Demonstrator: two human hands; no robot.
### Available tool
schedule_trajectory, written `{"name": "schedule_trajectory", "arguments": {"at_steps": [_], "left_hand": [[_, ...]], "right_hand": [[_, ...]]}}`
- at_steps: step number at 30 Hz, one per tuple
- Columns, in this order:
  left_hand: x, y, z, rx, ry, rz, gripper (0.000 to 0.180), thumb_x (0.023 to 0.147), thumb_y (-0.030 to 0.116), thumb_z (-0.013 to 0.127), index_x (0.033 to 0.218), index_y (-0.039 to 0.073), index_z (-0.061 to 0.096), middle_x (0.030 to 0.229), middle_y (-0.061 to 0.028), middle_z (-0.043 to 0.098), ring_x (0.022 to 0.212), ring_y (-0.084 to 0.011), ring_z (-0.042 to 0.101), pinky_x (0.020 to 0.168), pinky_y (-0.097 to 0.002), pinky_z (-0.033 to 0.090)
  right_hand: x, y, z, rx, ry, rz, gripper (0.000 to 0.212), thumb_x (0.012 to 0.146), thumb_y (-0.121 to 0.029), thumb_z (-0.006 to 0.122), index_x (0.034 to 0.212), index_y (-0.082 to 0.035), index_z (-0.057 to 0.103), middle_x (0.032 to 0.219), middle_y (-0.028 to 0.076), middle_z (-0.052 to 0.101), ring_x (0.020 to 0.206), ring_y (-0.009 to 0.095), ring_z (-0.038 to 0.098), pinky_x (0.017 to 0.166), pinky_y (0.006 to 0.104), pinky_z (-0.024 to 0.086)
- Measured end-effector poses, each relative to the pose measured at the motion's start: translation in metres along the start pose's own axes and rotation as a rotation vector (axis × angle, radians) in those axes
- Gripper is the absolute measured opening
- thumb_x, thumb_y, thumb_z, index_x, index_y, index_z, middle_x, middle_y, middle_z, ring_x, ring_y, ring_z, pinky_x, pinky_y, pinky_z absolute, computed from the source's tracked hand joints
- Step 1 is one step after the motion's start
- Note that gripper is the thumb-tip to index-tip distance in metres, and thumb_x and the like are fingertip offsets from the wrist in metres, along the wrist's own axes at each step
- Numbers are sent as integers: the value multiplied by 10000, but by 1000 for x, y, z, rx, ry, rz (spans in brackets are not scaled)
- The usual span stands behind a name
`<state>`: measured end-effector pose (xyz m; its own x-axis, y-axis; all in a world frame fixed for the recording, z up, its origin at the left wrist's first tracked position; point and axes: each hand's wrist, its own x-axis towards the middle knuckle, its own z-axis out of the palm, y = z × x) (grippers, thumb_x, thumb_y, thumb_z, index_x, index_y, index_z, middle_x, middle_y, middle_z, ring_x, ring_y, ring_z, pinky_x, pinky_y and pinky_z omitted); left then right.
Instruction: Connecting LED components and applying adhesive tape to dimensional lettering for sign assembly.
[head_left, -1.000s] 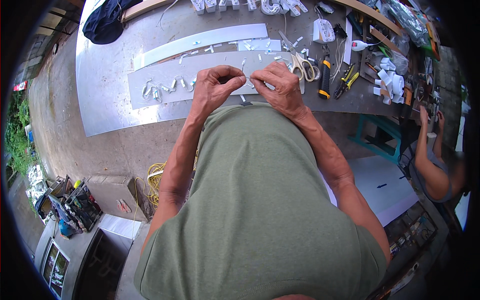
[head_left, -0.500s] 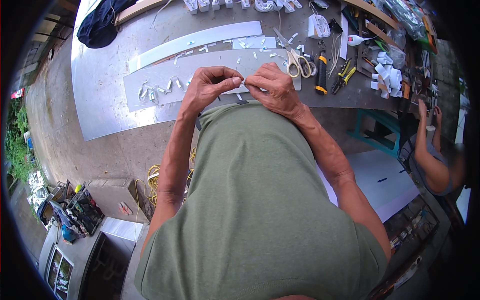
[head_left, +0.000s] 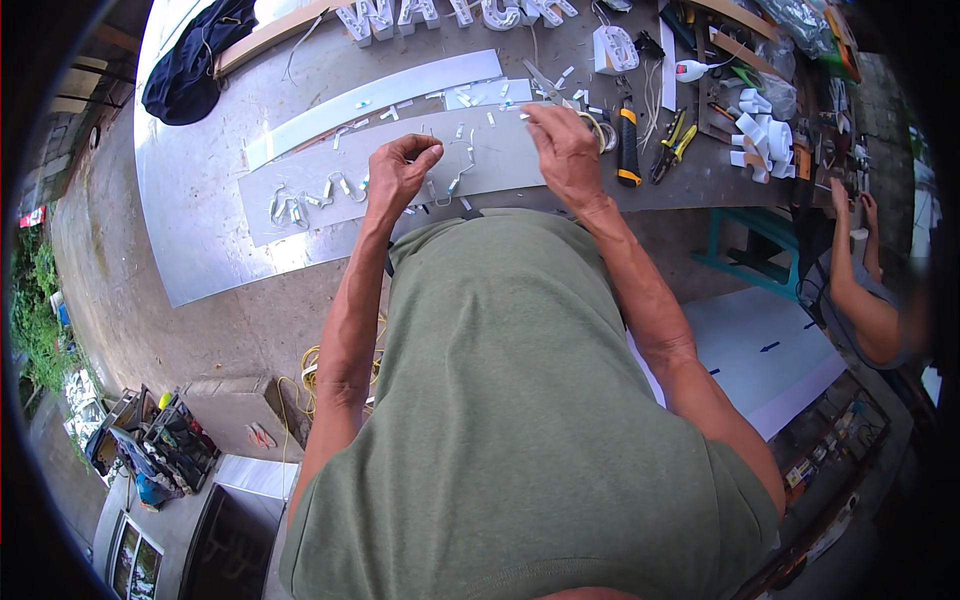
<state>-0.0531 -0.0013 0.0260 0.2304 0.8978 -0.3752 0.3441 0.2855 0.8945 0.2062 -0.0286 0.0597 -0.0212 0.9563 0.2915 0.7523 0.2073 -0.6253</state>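
Note:
My left hand [head_left: 402, 172] is closed in a pinch above the grey sheet strip [head_left: 380, 160]. What lies between its fingertips is too small to make out. Beside it, a wired chain of small white strip pieces [head_left: 456, 184] trails over the sheet. My right hand [head_left: 567, 150] reaches forward with its fingers stretched and the thumb apart. Its fingertips are close to small loose white pieces [head_left: 505, 90]. The scissors [head_left: 545, 85] lie partly hidden beneath that hand. More wired pieces [head_left: 290, 207] rest at the sheet's left end.
White block letters [head_left: 400, 22] stand along the far side of the metal table [head_left: 190, 235]. A black-and-yellow cutter [head_left: 627, 145], pliers [head_left: 675, 140] and curled white strips [head_left: 765, 140] lie rightward. Another person's arm [head_left: 850, 270] shows at far right, near a teal stand [head_left: 735, 240].
My hands, close together before, have parted. The right one has moved forward and right over the scissors; the left has stayed over the sheet. A wired piece between them is now uncovered.

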Motion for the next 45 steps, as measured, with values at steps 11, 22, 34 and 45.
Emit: {"name": "schedule_trajectory", "arguments": {"at_steps": [11, 22, 34, 45], "left_hand": [[3, -12, -4, 165, 161, 56, 360, 869, 316, 780, 1099, 40, 767, 984, -132, 768, 860, -191, 717, 814, -327, 559], [-4, 35, -2, 417, 585, 410, 323, 848, 168, 786, 1153, 85, 718, 1053, -74, 728, 993, -227, 638, 878, -364, 506], [23, 131, 64, -317, -338, 263, 531, 986, 328, 669, 1359, -33, 558, 1158, -141, 713, 918, -154, 688, 744, -285, 555], [80, 121, 92, -278, -386, 131, 226, 933, 176, 723, 1064, -9, 718, 814, -46, 717, 660, -91, 611, 560, -238, 486]], "right_hand": [[-34, 116, -35, -250, 71, 451, 208, 832, -64, 714, 1026, -26, 653, 997, 151, 679, 920, 372, 681, 788, 464, 534], [-24, 98, -59, -406, 200, 405, 351, 845, -64, 678, 1193, -82, 634, 1003, 107, 673, 894, 343, 698, 735, 459, 558], [6, 10, -96, 317, 299, 328, 443, 869, 9, 741, 1295, -49, 635, 940, -7, 695, 613, 15, 509, 550, 209, 428], [-8, 4, -95, 253, 190, 293, 467, 841, 25, 745, 1284, -89, 646, 911, -1, 688, 597, 36, 523, 547, 243, 459]]}}
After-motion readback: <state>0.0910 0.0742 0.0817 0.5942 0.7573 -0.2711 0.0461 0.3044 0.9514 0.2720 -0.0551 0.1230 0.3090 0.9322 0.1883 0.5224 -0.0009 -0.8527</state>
